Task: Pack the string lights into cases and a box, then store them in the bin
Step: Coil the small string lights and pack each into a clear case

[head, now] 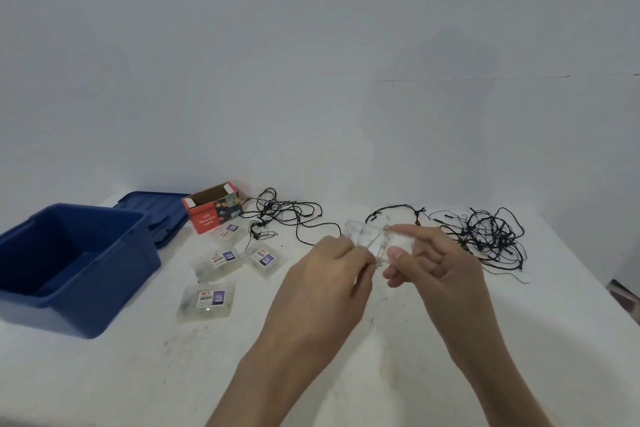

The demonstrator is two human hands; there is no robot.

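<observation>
My left hand [332,274] and my right hand [436,263] hold an open clear plastic case [367,232] above the table, with a thin pale wire of lights [381,250] pinched between the fingers at its hinge. Several closed clear cases with labels lie to the left, such as the nearest case [206,302]. An open red cardboard box [213,206] lies on its side at the back. Black string lights [284,218] spill from it, and a larger black tangle [488,236] lies at the right. The open blue bin [69,263] stands at the far left.
The bin's blue lid [162,215] lies behind the bin, beside the red box. The white table [173,374] meets a plain wall at the back. The table's right edge [623,308] runs diagonally, with something dark beyond it.
</observation>
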